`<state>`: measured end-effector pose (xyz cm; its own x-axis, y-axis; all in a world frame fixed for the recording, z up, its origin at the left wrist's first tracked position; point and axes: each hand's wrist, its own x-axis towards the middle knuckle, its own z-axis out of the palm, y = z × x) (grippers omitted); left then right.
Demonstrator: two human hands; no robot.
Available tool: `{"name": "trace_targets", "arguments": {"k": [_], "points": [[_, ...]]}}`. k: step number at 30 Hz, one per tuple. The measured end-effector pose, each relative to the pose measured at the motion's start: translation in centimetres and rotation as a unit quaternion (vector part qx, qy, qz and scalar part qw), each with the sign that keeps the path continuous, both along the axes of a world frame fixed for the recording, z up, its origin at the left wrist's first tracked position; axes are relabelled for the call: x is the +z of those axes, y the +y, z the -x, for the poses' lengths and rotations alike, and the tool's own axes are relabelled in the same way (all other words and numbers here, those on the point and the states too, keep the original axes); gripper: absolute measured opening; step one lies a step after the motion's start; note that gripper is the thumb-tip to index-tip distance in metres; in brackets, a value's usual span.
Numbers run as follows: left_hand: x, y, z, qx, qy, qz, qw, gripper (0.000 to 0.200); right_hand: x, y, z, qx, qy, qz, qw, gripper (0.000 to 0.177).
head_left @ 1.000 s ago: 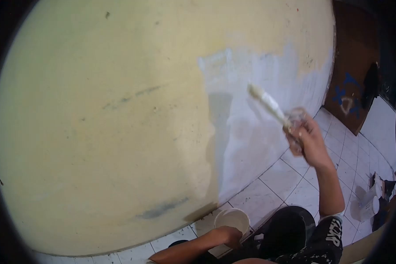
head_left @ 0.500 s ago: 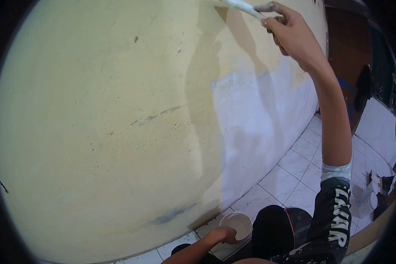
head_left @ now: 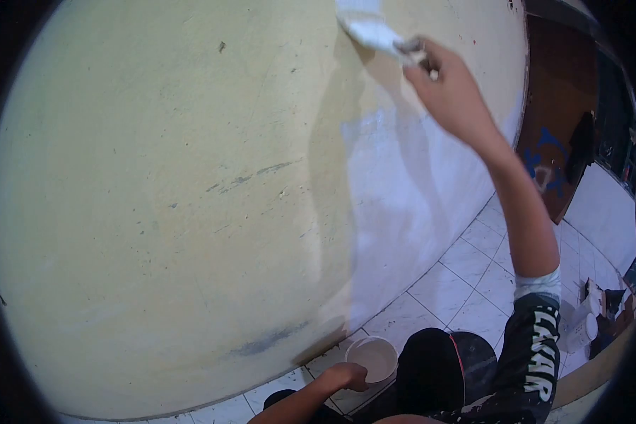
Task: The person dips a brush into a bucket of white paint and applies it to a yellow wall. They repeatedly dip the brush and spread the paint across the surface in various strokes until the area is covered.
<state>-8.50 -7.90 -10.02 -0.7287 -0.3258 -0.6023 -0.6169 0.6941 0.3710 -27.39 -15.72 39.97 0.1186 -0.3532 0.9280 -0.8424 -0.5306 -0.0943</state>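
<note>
High on the yellow wall [head_left: 191,141], a paintbrush [head_left: 372,33] covered in white paint presses its bristles to the surface. My right hand [head_left: 445,88] is closed around its handle, arm stretched up. A streak of fresh white [head_left: 357,7] shows at the bristles, near the top edge of the view. Lower down, a larger white-painted patch [head_left: 389,205] covers the wall to the right. Down by my knees, my left hand [head_left: 351,376] grips the rim of a small white bucket [head_left: 372,359] with pale paint inside. Its fingertips are partly hidden.
White tiles [head_left: 449,283] meet the wall's base. My bent knee [head_left: 427,367] is beside the bucket. At the right are a brown door [head_left: 558,85] with blue marks, a white panel [head_left: 601,212], and white containers [head_left: 581,332] among clutter.
My right hand has come down and left, bringing the brush against the wall, where a white streak now shows at the top. My left hand still holds the bucket.
</note>
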Motion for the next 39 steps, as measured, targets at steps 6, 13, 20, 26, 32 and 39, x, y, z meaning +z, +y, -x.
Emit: {"name": "trace_targets", "arguments": {"k": [6, 13, 20, 26, 32, 39], "points": [[0.9, 0.4, 0.0, 0.010, 0.001, 0.012, 1.000, 0.046, -1.5, 4.8, 0.5, -0.022, -0.020, -0.075, 0.997, 0.034], [0.7, -0.2, 0.0, 0.001, -0.035, -0.012, 0.999, 0.047, 8.2, 8.4, -2.4, -0.025, -0.036, -0.069, 0.997, 0.031], [3.4, 0.7, 0.1, 0.008, -0.022, 0.010, 1.000, 0.046, 3.5, 2.0, -0.5, -0.022, 0.105, -0.013, 0.994, 0.036], [5.0, 1.2, 0.0, 0.007, -0.028, 0.016, 0.999, 0.052, -5.9, 5.4, 0.0, -0.030, 0.069, -0.246, 0.966, 0.035], [5.9, 2.0, -0.2, 0.018, -0.025, 0.014, 0.999, 0.044, 1.7, 8.0, 1.4, -0.079, 0.043, -0.131, 0.987, 0.033], [6.6, 1.4, -0.4, 0.016, -0.051, 0.010, 0.999, 0.043, 7.8, 6.9, -2.5, -0.067, 0.010, -0.105, 0.992, 0.032]]}}
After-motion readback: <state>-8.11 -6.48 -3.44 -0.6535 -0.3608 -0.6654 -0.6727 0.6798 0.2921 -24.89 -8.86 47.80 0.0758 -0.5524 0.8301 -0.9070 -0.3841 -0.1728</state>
